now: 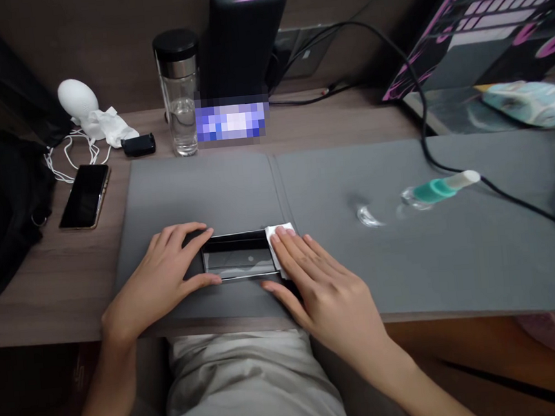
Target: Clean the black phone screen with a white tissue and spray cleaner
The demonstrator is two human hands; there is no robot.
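Observation:
A dark, glossy rectangular device like a smartphone [238, 261] lies flat on the grey desk mat, reflections across its surface. My left hand [160, 276] grips its left end, with the thumb on the near edge and the index finger at the far edge. Under the fingertips of my right hand [323, 282], a folded white wipe [279, 232] is pressed onto the right end. Those fingers are stretched flat over the wipe, and the thumb stands apart by the near edge. To the right are a small spray bottle with a teal collar [434, 190] and a clear cap [369, 216].
Behind the mat [352, 169] stand a glass water bottle [182, 106] and a tall dark device [249, 42]. Another phone [85, 196] lies left, near a black bag [6, 212]. A black cable [422, 111] crosses the mat's right side. A mouse [528, 103] sits at far right.

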